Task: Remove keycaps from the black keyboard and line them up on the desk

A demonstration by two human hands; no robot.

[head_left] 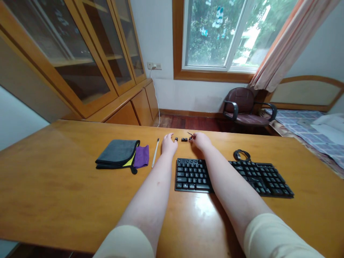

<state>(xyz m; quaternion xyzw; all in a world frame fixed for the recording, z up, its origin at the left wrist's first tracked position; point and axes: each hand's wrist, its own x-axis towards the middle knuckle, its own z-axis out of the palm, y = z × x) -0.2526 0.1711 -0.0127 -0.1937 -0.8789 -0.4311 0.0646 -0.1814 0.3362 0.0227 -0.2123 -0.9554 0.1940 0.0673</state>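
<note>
My left hand rests at the far part of the desk, fingers curved and apart. A small black keycap lies by its thumb; whether they touch I cannot tell. My right hand is closed on a thin, pointed tool, too small to identify. Just below that tool, at the fingertips, is another black keycap. Between my hands lie two more keycaps, side by side. Under my right forearm stretches a black keyboard, its middle hidden by the arm.
Left of my left hand lie a white toothbrush, a purple cloth and a folded grey cloth. A coiled black cable sits behind the keyboard. Beyond the wooden desk stand a chair and a glass-door cabinet.
</note>
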